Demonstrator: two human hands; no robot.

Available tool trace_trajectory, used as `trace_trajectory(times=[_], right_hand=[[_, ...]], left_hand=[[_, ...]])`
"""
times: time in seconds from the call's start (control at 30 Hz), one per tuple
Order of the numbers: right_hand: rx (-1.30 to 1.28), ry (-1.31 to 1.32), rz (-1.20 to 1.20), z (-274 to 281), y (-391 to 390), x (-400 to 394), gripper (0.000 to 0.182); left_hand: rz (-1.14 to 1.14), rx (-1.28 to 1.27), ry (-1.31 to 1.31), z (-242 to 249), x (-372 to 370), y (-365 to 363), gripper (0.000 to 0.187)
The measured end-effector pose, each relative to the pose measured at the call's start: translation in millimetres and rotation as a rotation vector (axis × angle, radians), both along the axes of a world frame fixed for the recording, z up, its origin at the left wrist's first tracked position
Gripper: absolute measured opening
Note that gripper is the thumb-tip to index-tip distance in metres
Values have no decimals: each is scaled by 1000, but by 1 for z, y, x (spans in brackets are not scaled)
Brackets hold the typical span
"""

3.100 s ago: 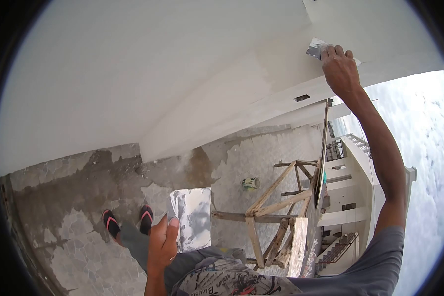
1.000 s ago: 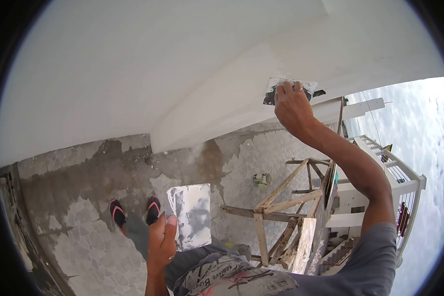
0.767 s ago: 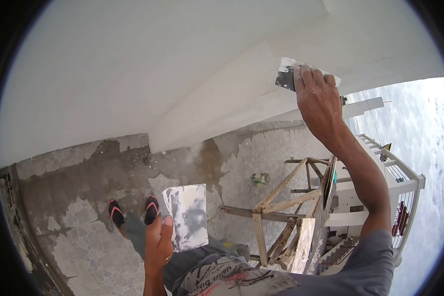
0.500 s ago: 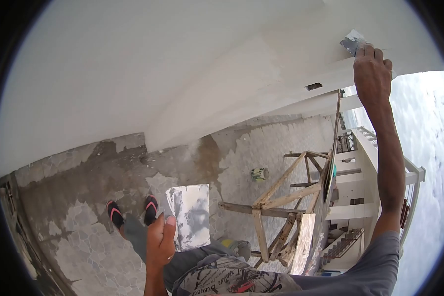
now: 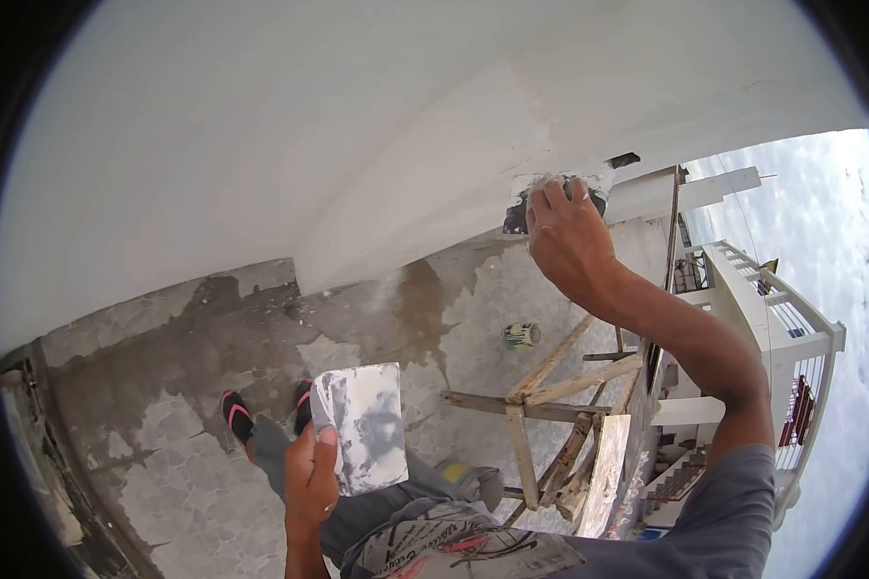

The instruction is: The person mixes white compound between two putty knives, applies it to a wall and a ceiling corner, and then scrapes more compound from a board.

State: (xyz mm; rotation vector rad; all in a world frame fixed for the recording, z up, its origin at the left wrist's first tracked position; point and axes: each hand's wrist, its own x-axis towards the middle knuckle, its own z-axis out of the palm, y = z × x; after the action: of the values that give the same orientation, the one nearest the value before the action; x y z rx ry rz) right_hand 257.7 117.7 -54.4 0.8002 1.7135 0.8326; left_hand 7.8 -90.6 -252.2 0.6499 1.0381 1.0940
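Observation:
My right hand grips a putty knife with a wide, smeared blade, its edge against the lower part of the white wall. Close above the blade's right end is a small dark rectangular hole in the wall. Held low in front of my body, my left hand is closed on a flat, rectangular plate streaked with white and grey putty. The thumb lies on the plate's near left edge. The putty knife's handle is hidden by my right hand.
A rough wooden trestle stands at the right, with a pale board near it. A stained can sits on the stone-patterned floor. By my legs is a bucket. Beyond are a white building and stairs.
My right hand and the putty knife have moved left and down along the wall, from the upper right to below the hole. My left hand stays nearly still with its plate.

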Motion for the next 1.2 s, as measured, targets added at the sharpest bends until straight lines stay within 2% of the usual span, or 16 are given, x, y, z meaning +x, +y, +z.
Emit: trace_trajectory(times=[0.1, 0.2, 0.23, 0.3, 0.4, 0.43, 0.53, 0.6, 0.67, 0.7, 0.8, 1.0, 1.2], right_hand=[[-45, 310, 119, -15, -27, 12, 36], [-123, 945, -69, -19, -45, 28, 29], [-130, 1158, -337, -14, -52, 29, 24], [-156, 1547, -914, 0, -69, 24, 18], [-146, 2110, -1165, -37, -106, 59, 23], [-114, 2280, -1204, -55, -118, 69, 19], [-31, 2484, -1109, -68, -148, 63, 20], [-7, 2355, -1003, -58, -168, 51, 24], [-88, 2297, -476, -54, -169, 48, 37], [-164, 2233, -25, -55, -165, 53, 48], [-367, 2070, 151, -54, -166, 56, 58], [-243, 1923, 144, -65, -180, 84, 63], [-84, 1786, -67, -79, -189, 144, 59]], left_hand=[[12, -26, 5, -3, 0, -5, 28], [3, -80, 51, -3, -5, -10, 30], [34, -93, 44, -11, -1, -11, 31], [135, -103, -48, 9, 3, -4, 30], [182, -133, -81, 22, 19, 11, 30], [160, -157, -109, 24, 25, 17, 30], [86, -225, -194, 36, 41, 34, 32], [13, -262, -262, 51, 56, 49, 34], [-29, -284, -290, 53, 73, 57, 36], [-48, -294, -308, 56, 82, 59, 37], [-111, -273, -425, 82, 101, 67, 36], [-202, -157, -268, 98, 111, 70, 38], [-186, -116, -239, 125, 114, 77, 38]])
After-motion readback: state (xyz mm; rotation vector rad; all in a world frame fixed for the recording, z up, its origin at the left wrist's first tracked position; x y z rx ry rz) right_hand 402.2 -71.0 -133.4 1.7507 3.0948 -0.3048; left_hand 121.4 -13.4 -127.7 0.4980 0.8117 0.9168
